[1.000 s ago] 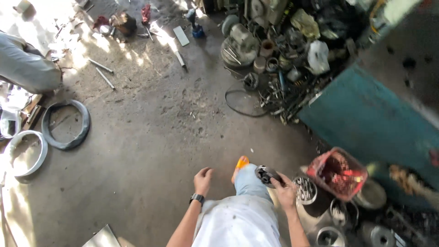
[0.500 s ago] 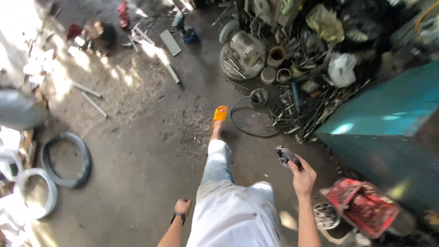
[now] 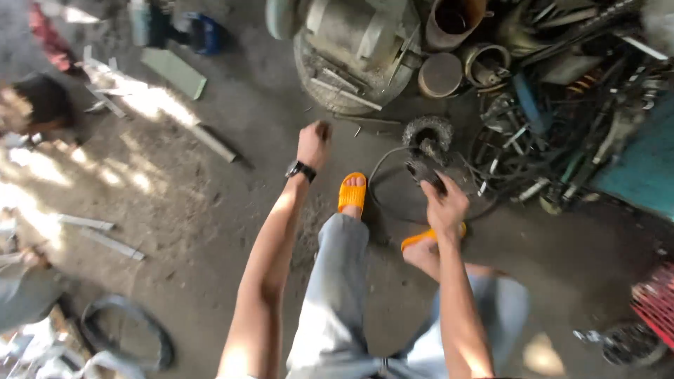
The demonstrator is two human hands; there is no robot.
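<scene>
Right hand (image 3: 444, 203) is wrapped around a dark power tool (image 3: 425, 167) with a round wire brush head (image 3: 427, 132) at its 12 o'clock — the tool sits low over the concrete floor (image 3: 210, 210), just above the right orange sandal (image 3: 428, 237). A black cable (image 3: 379, 186) loops from it at 9 o'clock. Left hand (image 3: 314, 144) is curled into a loose fist, holding nothing visible, with a black wristwatch (image 3: 300, 170) below it. Scrap metal pile (image 3: 533, 105) lies at 2 o'clock.

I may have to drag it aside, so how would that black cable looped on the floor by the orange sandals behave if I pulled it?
The black cable lies in a loose curve, so it is probably floppy. It runs toward the tangled scrap pile, where it may snag. The right hand grips a dark tool close by; whether the cable joins it cannot be told.
</scene>
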